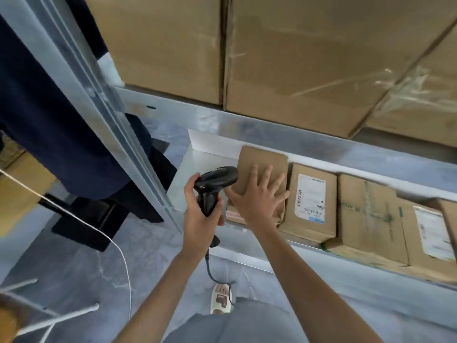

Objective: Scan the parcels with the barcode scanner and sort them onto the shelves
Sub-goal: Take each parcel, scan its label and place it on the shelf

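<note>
Left grip [201, 214] around scanner [212, 186]

Grey metal shelf [309, 246] carries a row of brown parcels: plain parcel [262, 169] under the flat right hand [257, 201], labelled parcel [310, 206] touching it just right, two more parcels further right.

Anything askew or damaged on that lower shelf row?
Mostly tidy. The brown parcel under the flat right hand has a creased, crumpled lower corner. The taped box wears scuffed green tape. The left hand grips the scanner. Nothing spilled.
</note>
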